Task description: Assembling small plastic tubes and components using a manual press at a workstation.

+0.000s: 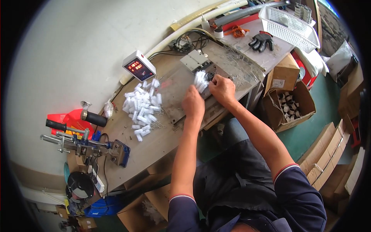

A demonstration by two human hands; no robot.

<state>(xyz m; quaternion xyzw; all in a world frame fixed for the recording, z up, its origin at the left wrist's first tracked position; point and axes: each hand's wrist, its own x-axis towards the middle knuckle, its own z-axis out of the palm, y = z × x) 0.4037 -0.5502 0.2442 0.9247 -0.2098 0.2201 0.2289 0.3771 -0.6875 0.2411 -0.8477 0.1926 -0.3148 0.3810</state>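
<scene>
- The blurred white bristly cluster [201, 80] is between the person's 2 hands, just in front of a grey metal block [195, 60], over the near part of the worktop [158, 149].
- The left hand [193, 103] is at the near side of the cluster, fingers curled in; motion blurs it, so I cannot tell whether its grip is closed on any of the white pieces.
- The right hand [223, 89] is to the right of the cluster, its fingers bent beside a small black part [210, 76]; the fingertips are too hidden to tell whether this grip has hold of anything.
- To the left of the hands, a loose pile of white ridged pieces [142, 105] lies on the worktop, some on their sides and some overlapping.
- Behind the pile is 1 white display box [139, 65] with red lit digits, tilted against the back of the worktop.
- Farther left are a lever tool [83, 146] with a black handle and a red bag [73, 119].
- Behind the metal block, black cables [193, 41] lie in a tangle.
- To the far right are 1 black glove [261, 42], an orange cord [237, 31] and a white basket [282, 29].
- Below, right of the worktop, an open cardboard box [276, 123] holds curled pale and dark pieces [289, 106].
</scene>
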